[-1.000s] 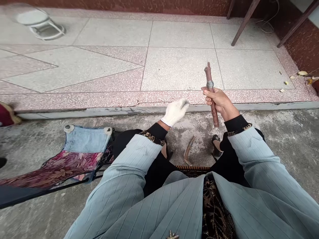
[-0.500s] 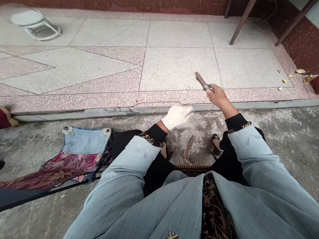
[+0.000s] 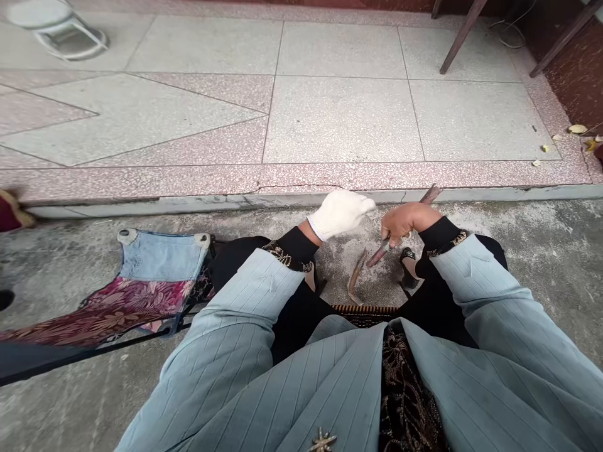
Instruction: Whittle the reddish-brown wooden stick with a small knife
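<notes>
My left hand (image 3: 340, 213), in a white knitted glove, is closed in a loose fist above the ground near the step's edge. Whatever its fingers hold, if anything, is hidden. My bare right hand (image 3: 404, 221) is wrapped around the middle of a brown wooden-handled tool (image 3: 378, 252). One end slants down toward the ground; the other shows above the wrist. I cannot make out its exact kind. On the concrete between my shoes lies a second, bent tool with a wooden handle (image 3: 354, 282), close to the lower end of the held one.
A tiled step (image 3: 339, 125) with a stone edge runs across in front. To the left stands a folding chair (image 3: 162, 260) with denim and floral fabric. A white stool (image 3: 70, 34) is at the far left, wooden legs (image 3: 464, 37) at the back right, yellowish scraps (image 3: 577, 129) near the wall.
My right hand has come down and toward me from above the step, turning the tool so one end points at the ground. The gloved left hand has shifted slightly right.
</notes>
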